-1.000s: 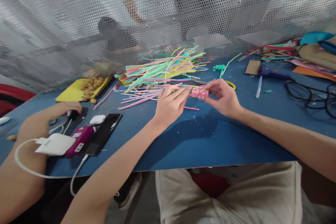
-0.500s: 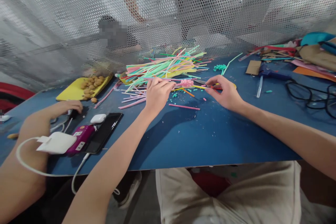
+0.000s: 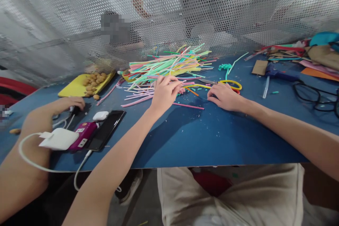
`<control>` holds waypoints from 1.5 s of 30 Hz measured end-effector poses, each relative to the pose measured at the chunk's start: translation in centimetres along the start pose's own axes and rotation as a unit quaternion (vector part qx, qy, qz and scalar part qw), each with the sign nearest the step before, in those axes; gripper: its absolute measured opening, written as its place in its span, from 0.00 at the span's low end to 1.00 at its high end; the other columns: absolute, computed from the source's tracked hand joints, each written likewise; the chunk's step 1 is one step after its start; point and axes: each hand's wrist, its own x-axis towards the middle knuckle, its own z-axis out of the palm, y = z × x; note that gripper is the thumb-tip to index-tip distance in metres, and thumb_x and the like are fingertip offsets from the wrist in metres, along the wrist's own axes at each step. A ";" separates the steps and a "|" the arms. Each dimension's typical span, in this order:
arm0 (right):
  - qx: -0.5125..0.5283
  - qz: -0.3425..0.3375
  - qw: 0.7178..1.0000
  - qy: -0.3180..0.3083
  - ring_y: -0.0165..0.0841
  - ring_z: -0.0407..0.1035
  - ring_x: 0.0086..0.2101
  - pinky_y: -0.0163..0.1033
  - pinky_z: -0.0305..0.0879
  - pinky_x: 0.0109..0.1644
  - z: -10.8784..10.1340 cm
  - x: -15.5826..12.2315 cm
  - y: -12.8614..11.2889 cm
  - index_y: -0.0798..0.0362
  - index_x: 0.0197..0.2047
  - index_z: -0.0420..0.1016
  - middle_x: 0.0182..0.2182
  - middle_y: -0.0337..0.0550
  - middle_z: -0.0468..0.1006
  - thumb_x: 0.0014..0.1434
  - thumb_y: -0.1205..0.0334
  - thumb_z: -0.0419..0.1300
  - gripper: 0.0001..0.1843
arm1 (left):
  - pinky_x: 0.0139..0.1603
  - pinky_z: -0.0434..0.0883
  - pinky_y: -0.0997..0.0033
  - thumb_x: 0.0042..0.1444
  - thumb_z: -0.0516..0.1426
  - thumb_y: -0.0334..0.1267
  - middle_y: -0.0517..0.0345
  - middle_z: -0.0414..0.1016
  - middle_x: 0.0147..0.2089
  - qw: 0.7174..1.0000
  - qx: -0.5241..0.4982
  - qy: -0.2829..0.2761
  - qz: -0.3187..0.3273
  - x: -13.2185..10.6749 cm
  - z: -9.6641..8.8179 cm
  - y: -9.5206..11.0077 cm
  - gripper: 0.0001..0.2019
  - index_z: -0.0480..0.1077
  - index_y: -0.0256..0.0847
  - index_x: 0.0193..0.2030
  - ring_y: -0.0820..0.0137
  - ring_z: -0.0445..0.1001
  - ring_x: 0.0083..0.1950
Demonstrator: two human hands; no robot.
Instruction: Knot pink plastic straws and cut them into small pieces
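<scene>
My left hand (image 3: pixel 165 93) is closed, thumb and fingers pinched on a pink cluster of short pieces (image 3: pixel 181 90), mostly hidden behind the fingers. My right hand (image 3: pixel 225 97) rests low on the table, its fingers curled down; whatever is at the fingertips is hidden. Just behind it lie scissors with yellow handles (image 3: pixel 236 84), their blades pointing left. Beyond my left hand is a heap of thin coloured sticks (image 3: pixel 166 65) that look like pipe cleaners. A single pink stick (image 3: pixel 189 106) lies nearer me, and short cut teal pieces are scattered between my hands.
A teal cluster on a stem (image 3: pixel 225 67) lies behind the scissors. To the right are a glue gun (image 3: pixel 280 73) and its black cable. On the left, a phone (image 3: pixel 107 130), a purple power block (image 3: pixel 84 135) and another person's hand (image 3: pixel 70 105) lie near a yellow tray (image 3: pixel 71 86).
My right hand has come down onto the table beside the scissors, which now lie in plainer view. My left hand has turned, covering more of the pink cluster.
</scene>
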 end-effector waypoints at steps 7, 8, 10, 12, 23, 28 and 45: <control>0.122 -0.028 0.975 0.182 0.40 0.75 0.41 0.50 0.71 0.49 -2.2 -0.6 -1.9 0.48 0.43 0.77 0.40 0.45 0.82 0.67 0.57 0.56 0.09 | 0.53 0.62 0.58 0.68 0.56 0.42 0.56 0.79 0.48 0.990 -0.005 -0.038 0.137 -0.9 -0.6 3.6 0.11 0.79 0.51 0.51 0.62 0.68 0.52; 0.117 -0.070 0.974 0.183 0.39 0.75 0.42 0.49 0.71 0.50 -2.5 -0.7 -2.2 0.48 0.43 0.78 0.40 0.44 0.82 0.68 0.59 0.57 0.08 | 0.54 0.62 0.58 0.68 0.56 0.42 0.56 0.79 0.48 0.986 -0.004 -0.041 0.160 -1.0 -0.6 3.8 0.11 0.79 0.51 0.51 0.63 0.68 0.52; 0.105 -0.143 0.969 0.170 0.37 0.76 0.41 0.45 0.72 0.49 -2.8 -1.0 -2.8 0.49 0.45 0.77 0.39 0.43 0.83 0.68 0.61 0.57 0.08 | 0.54 0.61 0.58 0.68 0.57 0.42 0.57 0.79 0.48 0.980 0.000 -0.043 0.195 -1.1 -0.7 4.1 0.10 0.79 0.50 0.48 0.63 0.68 0.51; 0.092 -0.191 0.965 0.154 0.36 0.77 0.42 0.44 0.73 0.49 -2.8 -1.2 -3.3 0.49 0.51 0.75 0.41 0.43 0.83 0.68 0.63 0.58 0.10 | 0.54 0.62 0.58 0.67 0.57 0.42 0.57 0.79 0.48 0.976 0.005 -0.044 0.211 -1.2 -0.7 4.4 0.10 0.80 0.49 0.46 0.64 0.68 0.50; 0.092 -0.203 0.965 0.137 0.36 0.79 0.47 0.43 0.73 0.55 -2.3 -1.8 -4.2 0.51 0.65 0.60 0.42 0.43 0.85 0.68 0.66 0.58 0.24 | 0.53 0.63 0.60 0.67 0.57 0.42 0.60 0.80 0.46 0.975 -0.001 -0.030 0.220 -1.4 -0.5 4.8 0.08 0.78 0.47 0.44 0.65 0.69 0.48; 0.118 -0.171 0.968 0.139 0.35 0.80 0.46 0.44 0.72 0.57 -2.5 -1.9 -4.7 0.51 0.65 0.59 0.41 0.42 0.86 0.67 0.65 0.59 0.25 | 0.54 0.65 0.59 0.67 0.56 0.43 0.56 0.80 0.45 0.978 -0.028 -0.060 0.200 -1.3 -0.5 4.5 0.10 0.79 0.46 0.44 0.64 0.71 0.49; 0.120 -0.140 0.975 0.122 0.35 0.79 0.44 0.44 0.74 0.55 -1.8 -1.6 -2.8 0.48 0.55 0.78 0.42 0.40 0.86 0.66 0.62 0.60 0.15 | 0.55 0.69 0.61 0.69 0.54 0.44 0.54 0.77 0.47 0.958 -0.122 -0.218 0.143 -1.3 2.1 2.4 0.11 0.74 0.42 0.46 0.65 0.74 0.50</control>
